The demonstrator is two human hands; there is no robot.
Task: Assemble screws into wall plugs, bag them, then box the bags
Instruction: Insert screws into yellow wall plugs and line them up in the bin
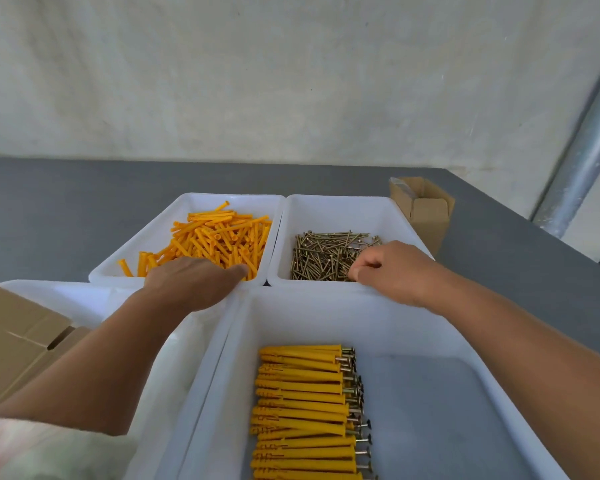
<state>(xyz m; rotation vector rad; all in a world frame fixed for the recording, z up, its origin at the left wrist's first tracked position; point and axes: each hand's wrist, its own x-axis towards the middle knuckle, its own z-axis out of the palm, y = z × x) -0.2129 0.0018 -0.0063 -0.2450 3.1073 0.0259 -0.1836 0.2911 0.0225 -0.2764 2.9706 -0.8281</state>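
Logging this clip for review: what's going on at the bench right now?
A person is working two-handed over white trays. The left hand reaches into the far tray of orange wall plugs, its fingertips hidden in the pile. The right hand pinches at the loose screws in the tray beside it. The near tray already holds a neat row of assembled plugs. A small open cardboard box stands at the far right. No bags are in view.
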